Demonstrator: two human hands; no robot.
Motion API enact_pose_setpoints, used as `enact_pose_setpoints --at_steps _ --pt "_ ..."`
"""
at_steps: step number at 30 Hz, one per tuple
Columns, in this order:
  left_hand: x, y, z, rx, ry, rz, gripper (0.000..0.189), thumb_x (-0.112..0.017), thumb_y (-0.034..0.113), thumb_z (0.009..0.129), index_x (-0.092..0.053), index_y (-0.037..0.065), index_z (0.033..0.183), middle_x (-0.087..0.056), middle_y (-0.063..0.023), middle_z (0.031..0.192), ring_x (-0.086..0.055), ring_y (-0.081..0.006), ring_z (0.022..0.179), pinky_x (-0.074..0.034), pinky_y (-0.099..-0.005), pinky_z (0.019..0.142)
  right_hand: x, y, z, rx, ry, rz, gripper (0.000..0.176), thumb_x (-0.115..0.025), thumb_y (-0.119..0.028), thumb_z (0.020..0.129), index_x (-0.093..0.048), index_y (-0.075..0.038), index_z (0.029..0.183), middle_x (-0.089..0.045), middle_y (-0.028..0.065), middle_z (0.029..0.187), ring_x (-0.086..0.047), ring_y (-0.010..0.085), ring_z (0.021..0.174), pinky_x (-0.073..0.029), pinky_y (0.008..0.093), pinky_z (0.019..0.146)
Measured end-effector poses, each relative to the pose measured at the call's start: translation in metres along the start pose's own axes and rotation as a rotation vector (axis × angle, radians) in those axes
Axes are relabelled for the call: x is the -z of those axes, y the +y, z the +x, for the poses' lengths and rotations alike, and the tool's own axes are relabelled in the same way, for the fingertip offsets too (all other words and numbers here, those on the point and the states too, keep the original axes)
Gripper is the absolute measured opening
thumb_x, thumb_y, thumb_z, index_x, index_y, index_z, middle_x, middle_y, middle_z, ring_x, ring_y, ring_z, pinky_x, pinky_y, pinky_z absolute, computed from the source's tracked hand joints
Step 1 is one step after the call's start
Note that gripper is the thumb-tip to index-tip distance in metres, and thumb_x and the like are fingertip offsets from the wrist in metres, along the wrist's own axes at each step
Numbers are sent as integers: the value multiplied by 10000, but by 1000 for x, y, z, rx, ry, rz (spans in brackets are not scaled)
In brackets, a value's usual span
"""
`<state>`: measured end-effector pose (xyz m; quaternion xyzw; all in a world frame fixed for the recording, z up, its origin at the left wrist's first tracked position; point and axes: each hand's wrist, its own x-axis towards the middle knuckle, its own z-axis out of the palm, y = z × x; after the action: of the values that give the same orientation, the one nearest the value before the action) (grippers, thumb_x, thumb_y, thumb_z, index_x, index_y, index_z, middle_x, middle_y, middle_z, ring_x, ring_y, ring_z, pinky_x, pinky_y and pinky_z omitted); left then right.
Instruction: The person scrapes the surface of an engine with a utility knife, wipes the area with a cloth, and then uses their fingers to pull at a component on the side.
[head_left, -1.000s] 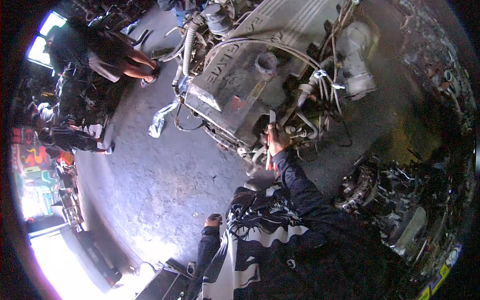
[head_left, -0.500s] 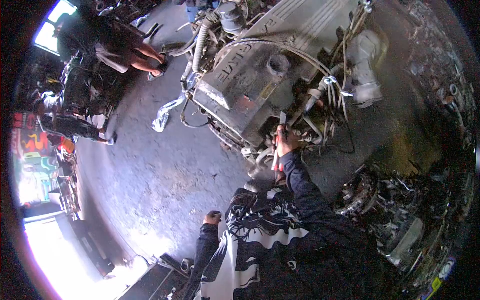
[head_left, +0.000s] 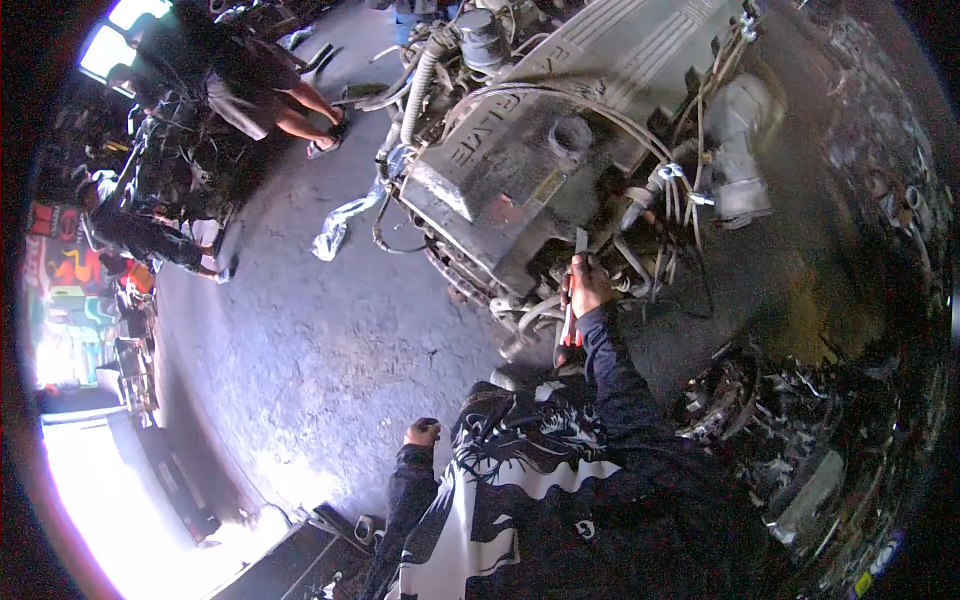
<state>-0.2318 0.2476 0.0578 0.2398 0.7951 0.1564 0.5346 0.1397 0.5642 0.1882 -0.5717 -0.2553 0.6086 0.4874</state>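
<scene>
My right hand (head_left: 592,286) is closed around a red-handled hand tool (head_left: 572,332) with a flat grey tip pointing up past my fingers. That tip is right at the near end of a large engine (head_left: 540,190), among its hoses and fittings. A pale metal cover with raised lettering tops the engine, with a round filler cap (head_left: 570,137) on it. Below the hand, the tool's red handle end shows close to a pale hose (head_left: 535,315). My left hand (head_left: 423,432) hangs low by my side, fingers curled in, away from the engine.
Loose metal parts (head_left: 800,450) are heaped at the right. A cable bundle (head_left: 672,172) arcs over the engine, and crumpled foil (head_left: 330,238) lies on the grey floor (head_left: 300,350). Two people (head_left: 245,100) stand at the upper left near dark machinery.
The engine and surroundings have shifted slightly right in view. My right hand still grips the red-handled tool at the engine's near end; my left hand stays low and curled.
</scene>
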Motion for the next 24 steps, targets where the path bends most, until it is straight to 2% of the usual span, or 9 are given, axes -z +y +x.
enact_pose_setpoints --at_steps 6,8,9,10,14,18,20,21,24 --pt "-4 15 -26 7 18 144 248 -628 232 772 -658 51 939 -673 -90 746 -651 -145 645 -511 -282 620 -1 -3 -2 -15 -23 64 340 -532 -419 869 -456 -105 762 -463 21 522 -406 124 346 -352 274 319" --pt "-3 31 -42 17 39 221 241 -621 226 771 -661 53 935 -673 -93 742 -657 -150 650 -515 -285 631 -5 -12 -9 7 -23 -30 353 -544 -435 855 -444 -107 771 -454 21 518 -390 125 339 -345 275 315" --pt "-1 32 -42 15 40 223 241 -621 226 771 -661 53 935 -673 -93 742 -657 -150 650 -515 -285 631 9 18 14 110 23 -77 328 -527 -407 874 -443 -105 777 -455 23 517 -401 126 342 -348 274 316" --pt "-1 32 -43 21 42 214 241 -622 222 770 -660 53 938 -673 -92 744 -657 -152 647 -515 -285 630 7 2 5 9 13 62 304 -516 -377 888 -451 -101 778 -465 25 521 -411 127 341 -353 275 315" --pt "-2 29 -39 28 29 262 246 -631 212 760 -656 50 942 -674 -88 754 -655 -155 642 -516 -285 627 1 -3 0 47 -5 -107 310 -511 -376 888 -465 -91 774 -463 28 511 -424 133 338 -363 282 316" --pt "-6 -7 -11 18 2 17 258 -636 224 755 -652 47 942 -675 -88 759 -656 -154 647 -517 -287 631 -4 -21 -12 7 0 -49 319 -523 -375 880 -479 -80 765 -458 31 501 -424 145 335 -357 289 318" --pt "-8 2 -9 25 -3 60 244 -635 229 765 -655 49 929 -675 -89 757 -656 -151 647 -518 -289 628 6 -31 -9 -230 -158 72 306 -533 -362 873 -480 -82 760 -469 41 517 -436 156 344 -360 305 323" --pt "-9 1 -5 16 -9 65 244 -635 229 765 -655 49 929 -675 -89 757 -656 -151 647 -518 -289 628 17 -26 0 -250 -267 127 292 -541 -353 866 -481 -87 760 -481 51 535 -439 165 350 -364 319 330" --pt "-12 -12 16 -73 -65 43 218 -628 219 782 -659 53 919 -674 -89 757 -654 -147 636 -517 -286 616 21 -34 -4 -260 -291 178 296 -546 -357 862 -481 -87 758 -489 55 544 -440 169 357 -369 321 342"
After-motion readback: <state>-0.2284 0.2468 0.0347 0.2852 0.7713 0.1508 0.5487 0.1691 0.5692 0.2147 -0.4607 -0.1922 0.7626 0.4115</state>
